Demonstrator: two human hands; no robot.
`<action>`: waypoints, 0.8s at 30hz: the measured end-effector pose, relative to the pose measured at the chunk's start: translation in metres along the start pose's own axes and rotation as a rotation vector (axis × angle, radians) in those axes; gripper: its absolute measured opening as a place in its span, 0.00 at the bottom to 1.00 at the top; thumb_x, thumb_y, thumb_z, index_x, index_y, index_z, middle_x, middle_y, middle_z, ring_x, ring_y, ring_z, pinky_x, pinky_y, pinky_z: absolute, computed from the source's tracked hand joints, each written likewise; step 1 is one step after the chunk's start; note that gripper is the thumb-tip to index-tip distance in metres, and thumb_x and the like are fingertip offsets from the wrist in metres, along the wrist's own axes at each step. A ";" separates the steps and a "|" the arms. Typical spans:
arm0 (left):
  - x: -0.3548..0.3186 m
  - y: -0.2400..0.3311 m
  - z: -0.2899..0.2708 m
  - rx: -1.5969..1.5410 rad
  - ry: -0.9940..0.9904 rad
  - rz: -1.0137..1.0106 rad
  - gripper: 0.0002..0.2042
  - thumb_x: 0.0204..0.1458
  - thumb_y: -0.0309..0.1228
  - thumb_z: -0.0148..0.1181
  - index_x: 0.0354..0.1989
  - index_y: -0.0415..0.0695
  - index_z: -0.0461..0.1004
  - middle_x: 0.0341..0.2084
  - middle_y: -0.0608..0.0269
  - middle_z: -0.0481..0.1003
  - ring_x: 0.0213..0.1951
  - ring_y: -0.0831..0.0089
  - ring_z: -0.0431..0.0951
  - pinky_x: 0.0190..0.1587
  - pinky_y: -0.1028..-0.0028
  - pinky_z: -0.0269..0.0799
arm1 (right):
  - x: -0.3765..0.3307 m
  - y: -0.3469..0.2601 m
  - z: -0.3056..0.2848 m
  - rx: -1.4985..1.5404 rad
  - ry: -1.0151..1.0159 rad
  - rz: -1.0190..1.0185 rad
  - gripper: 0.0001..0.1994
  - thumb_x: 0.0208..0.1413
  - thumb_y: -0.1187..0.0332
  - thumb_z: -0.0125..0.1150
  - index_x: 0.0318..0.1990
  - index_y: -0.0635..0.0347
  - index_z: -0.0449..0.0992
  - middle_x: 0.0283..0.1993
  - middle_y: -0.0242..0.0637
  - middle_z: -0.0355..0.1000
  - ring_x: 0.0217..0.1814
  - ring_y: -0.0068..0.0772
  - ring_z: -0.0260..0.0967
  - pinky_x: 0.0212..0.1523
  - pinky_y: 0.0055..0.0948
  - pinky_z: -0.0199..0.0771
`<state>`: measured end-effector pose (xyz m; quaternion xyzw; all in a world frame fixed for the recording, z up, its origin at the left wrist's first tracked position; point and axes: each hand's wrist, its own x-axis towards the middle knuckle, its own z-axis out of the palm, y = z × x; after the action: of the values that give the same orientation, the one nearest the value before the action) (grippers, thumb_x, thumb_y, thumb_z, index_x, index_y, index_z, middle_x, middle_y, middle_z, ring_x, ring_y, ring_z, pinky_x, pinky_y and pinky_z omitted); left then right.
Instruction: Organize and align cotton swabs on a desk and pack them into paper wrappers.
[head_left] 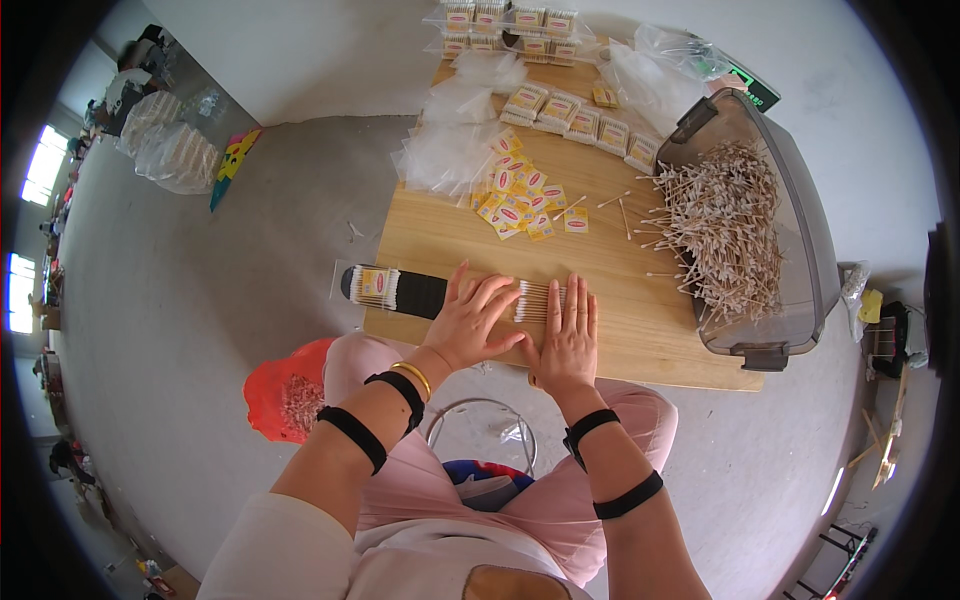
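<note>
A row of cotton swabs (533, 302) lies side by side on the wooden table before me. My right hand (567, 345) rests flat over the right ends of the row, fingers stretched out and close together. To its left, my left hand (472, 325) is spread, its fingertips at the left ends of the swabs and partly over a black strip (421, 295). My two thumbs nearly meet below the row. At the strip's far left end sits a clear bag of swabs with a yellow-and-white card (375, 286). What lies beneath my palms is hidden.
A grey translucent bin (812, 230) heaped with loose swabs (735, 225) stands at the right. Small yellow cards (520, 198), clear plastic bags (450, 160) and packed swab bundles (560, 112) lie farther back. A red bag (268, 385) holding swabs is left of my legs.
</note>
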<state>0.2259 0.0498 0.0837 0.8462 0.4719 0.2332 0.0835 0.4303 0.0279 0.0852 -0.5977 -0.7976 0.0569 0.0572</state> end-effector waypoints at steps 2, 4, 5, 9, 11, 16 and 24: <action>0.000 0.000 -0.001 0.003 -0.006 0.000 0.31 0.54 0.56 0.63 0.61 0.50 0.73 0.59 0.61 0.70 0.61 0.63 0.70 0.76 0.45 0.44 | 0.000 0.000 0.000 -0.002 -0.003 0.001 0.46 0.63 0.41 0.53 0.78 0.65 0.46 0.82 0.59 0.39 0.85 0.56 0.31 0.82 0.52 0.31; 0.000 0.000 -0.001 0.002 -0.009 0.000 0.31 0.54 0.56 0.63 0.61 0.50 0.73 0.59 0.61 0.70 0.61 0.62 0.70 0.76 0.45 0.44 | 0.000 0.000 0.000 -0.001 -0.003 0.000 0.46 0.63 0.41 0.52 0.78 0.64 0.46 0.82 0.59 0.38 0.85 0.56 0.31 0.82 0.52 0.31; -0.001 0.000 -0.001 0.002 -0.013 0.001 0.31 0.54 0.56 0.63 0.61 0.51 0.73 0.59 0.61 0.70 0.61 0.62 0.70 0.76 0.45 0.44 | 0.000 -0.001 0.000 0.000 -0.003 0.000 0.46 0.63 0.41 0.52 0.78 0.64 0.46 0.82 0.59 0.38 0.85 0.56 0.31 0.82 0.52 0.31; -0.001 -0.001 -0.001 0.004 -0.033 -0.005 0.32 0.54 0.56 0.63 0.63 0.50 0.72 0.60 0.61 0.69 0.62 0.62 0.69 0.76 0.45 0.43 | 0.000 -0.001 0.000 -0.002 -0.002 -0.001 0.46 0.63 0.41 0.52 0.78 0.64 0.45 0.82 0.59 0.38 0.85 0.56 0.31 0.82 0.52 0.31; 0.001 0.001 -0.001 0.015 -0.015 -0.013 0.34 0.55 0.56 0.62 0.65 0.49 0.70 0.62 0.60 0.68 0.64 0.62 0.67 0.76 0.45 0.43 | 0.000 0.000 0.000 0.000 0.003 -0.002 0.46 0.63 0.41 0.52 0.78 0.64 0.45 0.82 0.59 0.38 0.85 0.56 0.31 0.82 0.52 0.31; 0.002 0.002 -0.004 0.023 -0.042 -0.005 0.35 0.56 0.56 0.61 0.67 0.48 0.68 0.65 0.59 0.66 0.67 0.62 0.65 0.76 0.45 0.42 | 0.000 0.000 0.001 0.013 0.002 0.002 0.46 0.62 0.42 0.53 0.78 0.63 0.46 0.82 0.59 0.38 0.85 0.56 0.31 0.82 0.52 0.31; 0.004 0.003 -0.003 0.048 -0.082 -0.028 0.38 0.58 0.61 0.55 0.71 0.49 0.64 0.69 0.59 0.63 0.72 0.59 0.60 0.77 0.44 0.38 | 0.000 0.000 0.001 0.019 0.006 -0.001 0.46 0.62 0.42 0.53 0.78 0.64 0.46 0.82 0.59 0.38 0.85 0.56 0.31 0.82 0.52 0.31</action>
<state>0.2283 0.0514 0.0882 0.8501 0.4853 0.1857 0.0855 0.4302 0.0278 0.0845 -0.5969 -0.7972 0.0627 0.0655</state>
